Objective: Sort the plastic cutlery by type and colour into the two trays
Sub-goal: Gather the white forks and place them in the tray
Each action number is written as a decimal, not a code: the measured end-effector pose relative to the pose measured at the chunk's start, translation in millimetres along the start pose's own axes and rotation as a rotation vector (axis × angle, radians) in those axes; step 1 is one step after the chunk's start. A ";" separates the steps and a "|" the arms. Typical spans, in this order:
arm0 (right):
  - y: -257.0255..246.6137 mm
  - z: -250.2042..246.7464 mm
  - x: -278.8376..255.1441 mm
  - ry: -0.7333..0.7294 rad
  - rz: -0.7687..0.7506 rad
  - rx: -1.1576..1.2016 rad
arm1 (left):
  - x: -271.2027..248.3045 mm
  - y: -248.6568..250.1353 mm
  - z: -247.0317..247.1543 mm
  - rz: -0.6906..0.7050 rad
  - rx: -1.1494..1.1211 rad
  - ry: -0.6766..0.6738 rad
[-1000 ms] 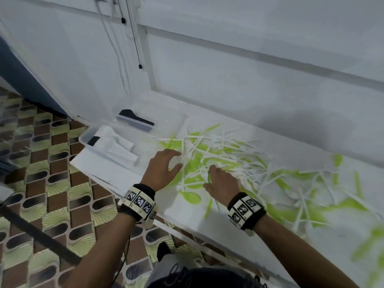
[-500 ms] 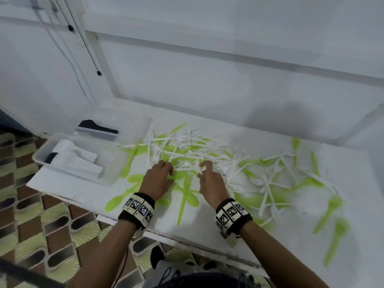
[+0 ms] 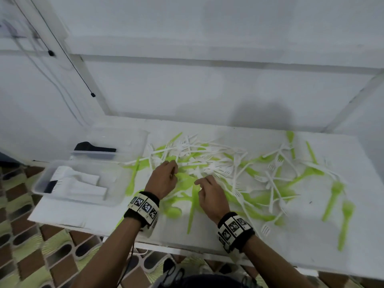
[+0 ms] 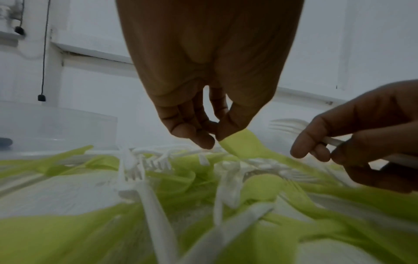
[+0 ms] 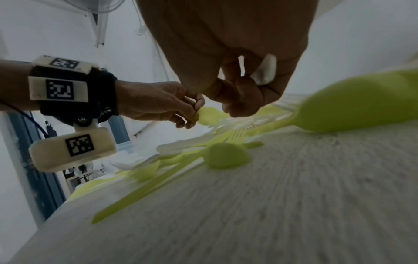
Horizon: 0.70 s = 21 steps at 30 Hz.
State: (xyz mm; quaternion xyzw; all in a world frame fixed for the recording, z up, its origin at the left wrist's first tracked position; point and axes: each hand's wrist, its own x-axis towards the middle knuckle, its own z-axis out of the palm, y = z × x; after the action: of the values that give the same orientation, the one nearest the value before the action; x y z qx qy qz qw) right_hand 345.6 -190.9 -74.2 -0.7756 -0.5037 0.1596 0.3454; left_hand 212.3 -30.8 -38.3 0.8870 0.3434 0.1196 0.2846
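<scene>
A tangle of white forks and green spoons and knives (image 3: pixel 218 167) covers the middle of the white table (image 3: pixel 311 235). My left hand (image 3: pixel 174 173) is over the pile's left part. In the left wrist view its thumb and fingers (image 4: pixel 203 141) pinch the end of a green spoon (image 4: pixel 245 144). My right hand (image 3: pixel 199 183) is just to the right and grips a white fork (image 4: pixel 291 125) by its handle (image 5: pixel 264 71). Two clear trays stand at the left: the near tray (image 3: pixel 39 185) holds stacked white cutlery (image 3: pixel 79 183), the far tray (image 3: pixel 145 135) a black item (image 3: pixel 87 146).
More green spoons (image 3: pixel 334 196) and white forks (image 3: pixel 274 163) lie scattered toward the table's right end. A wall (image 3: pixel 207 90) rises right behind the table, with a black cord (image 3: pixel 92 94) hanging at the left. Patterned floor tiles (image 3: pixel 25 235) show below the front edge.
Both hands lay over the pile with fingers spread; now the left pinches a green spoon and the right holds a white fork. The head view has swung right, toward the pile.
</scene>
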 end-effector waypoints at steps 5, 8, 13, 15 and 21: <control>-6.4 -1.0 15.5 0.164 -0.009 0.001 | 5.1 -12.3 -12.8 -0.008 -0.162 0.083; -7.2 1.2 24.3 0.141 0.005 -0.038 | -0.9 -12.4 -15.6 -0.046 -0.336 0.121; -1.1 4.5 34.6 0.054 0.028 -0.160 | -19.6 -24.3 -7.9 -0.086 -0.289 0.038; 1.8 4.4 36.1 0.026 0.026 -0.187 | -25.5 -23.6 -1.6 -0.088 -0.041 -0.052; 2.1 2.9 43.9 0.067 0.068 -0.137 | -21.9 -16.4 7.7 -0.158 0.111 -0.203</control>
State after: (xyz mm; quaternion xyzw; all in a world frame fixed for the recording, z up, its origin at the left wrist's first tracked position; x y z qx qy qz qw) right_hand 364.7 -151.2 -73.3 -0.8189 -0.4749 0.1105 0.3027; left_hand 190.5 -39.1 -54.5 0.8792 0.3875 -0.0125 0.2770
